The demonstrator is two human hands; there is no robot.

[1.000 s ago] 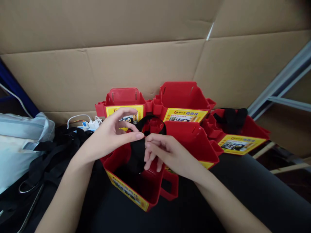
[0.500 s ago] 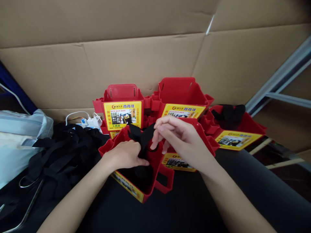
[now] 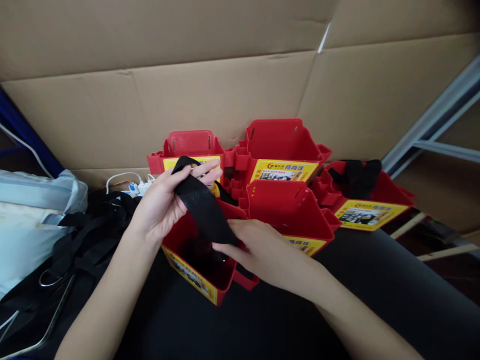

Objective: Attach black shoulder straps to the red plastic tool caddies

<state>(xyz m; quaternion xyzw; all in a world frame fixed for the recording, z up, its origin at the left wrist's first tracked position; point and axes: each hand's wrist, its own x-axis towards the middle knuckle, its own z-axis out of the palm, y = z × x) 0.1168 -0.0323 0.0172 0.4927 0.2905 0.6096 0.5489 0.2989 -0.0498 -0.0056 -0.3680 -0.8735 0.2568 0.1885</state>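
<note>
A black webbing strap (image 3: 202, 207) stretches between my two hands above the nearest red plastic tool box (image 3: 225, 292). My left hand (image 3: 161, 205) is palm up at the box's far left, with the strap pinched under its thumb and the other fingers extended. Over the right rim of the box, my right hand (image 3: 258, 250) grips the lower part of the strap between thumb and fingers. The box is tilted toward me, and its yellow label (image 3: 191, 275) faces front. Its dark inside is partly hidden by the strap and my hands.
Several more red boxes with yellow labels stand behind, among them a tall one (image 3: 277, 140) and one at right (image 3: 369, 192) with black strap inside. A heap of black straps (image 3: 101, 235), a metal hook-like rod (image 3: 56, 310) and a pale bag (image 3: 33, 225) lie left. Cardboard (image 3: 225, 90) walls the back.
My left hand has risen out of the box and turned palm up, drawing the strap up and left. My right hand has come down onto the strap. The box has shifted slightly.
</note>
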